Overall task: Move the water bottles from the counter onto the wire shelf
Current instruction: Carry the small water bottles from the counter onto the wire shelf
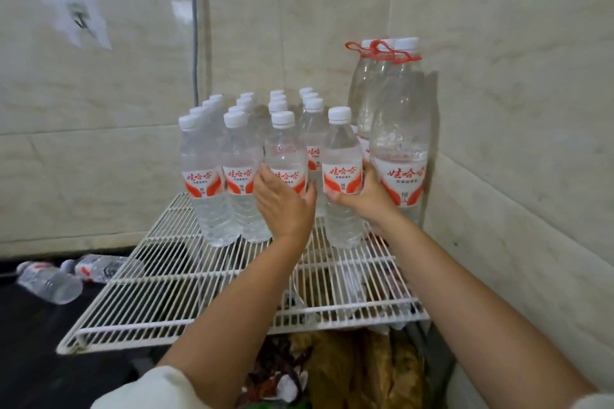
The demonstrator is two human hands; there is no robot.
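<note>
Several small clear water bottles (pixel 206 176) with white caps and red-and-white labels stand in rows at the back of a white wire shelf (pixel 186 289). My left hand (pixel 282 206) is wrapped around the front bottle of the third row (pixel 285 146). My right hand (pixel 368 199) grips the lower half of a bottle (pixel 342 156) standing at the right end of the front row. Both bottles are upright on the shelf. Three tall bottles (pixel 398 129) with red neck handles stand in the back right corner, touching my right hand's side.
Two more small bottles (pixel 53 282) lie on their sides on the dark counter left of the shelf. Tiled walls close in behind and on the right. Bags of dried goods (pixel 352 365) sit under the shelf's front edge. The shelf's front half is bare wire.
</note>
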